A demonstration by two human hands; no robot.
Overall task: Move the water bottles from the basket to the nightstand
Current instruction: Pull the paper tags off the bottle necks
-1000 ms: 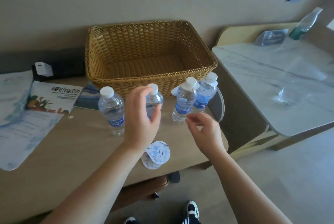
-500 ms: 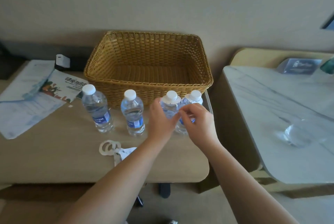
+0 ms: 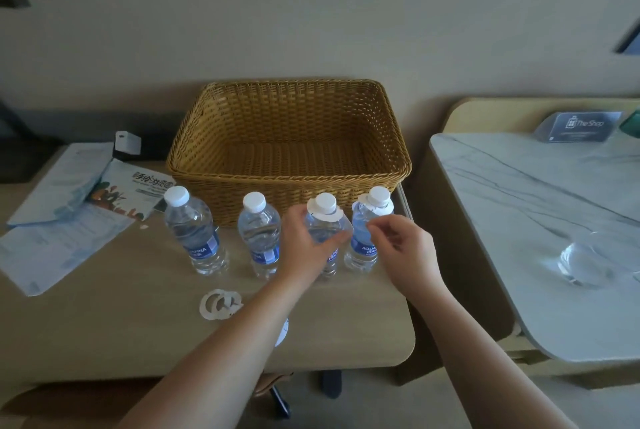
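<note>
Several clear water bottles with white caps stand in a row on the beige nightstand [image 3: 121,318], in front of the wicker basket [image 3: 287,179], which holds nothing. My left hand [image 3: 306,248] is wrapped around the third bottle [image 3: 325,203], which wears a white paper collar on its neck. My right hand [image 3: 407,248] has curled fingers, and its thumb and forefinger are pinched together against the shoulder of the rightmost bottle [image 3: 377,196], just under that bottle's paper collar. The two left bottles [image 3: 194,234] [image 3: 259,231] stand free.
Loose paper collar tags [image 3: 220,304] lie on the nightstand near my left forearm. Brochures and papers [image 3: 69,214] cover its left side. To the right stands a marble-topped table [image 3: 519,207] with a glass [image 3: 585,262] and a sign card [image 3: 576,125].
My left hand left the second bottle and now grips the third one. My right hand shifted from the third bottle to the rightmost one. The camera view swung left and steadied.
</note>
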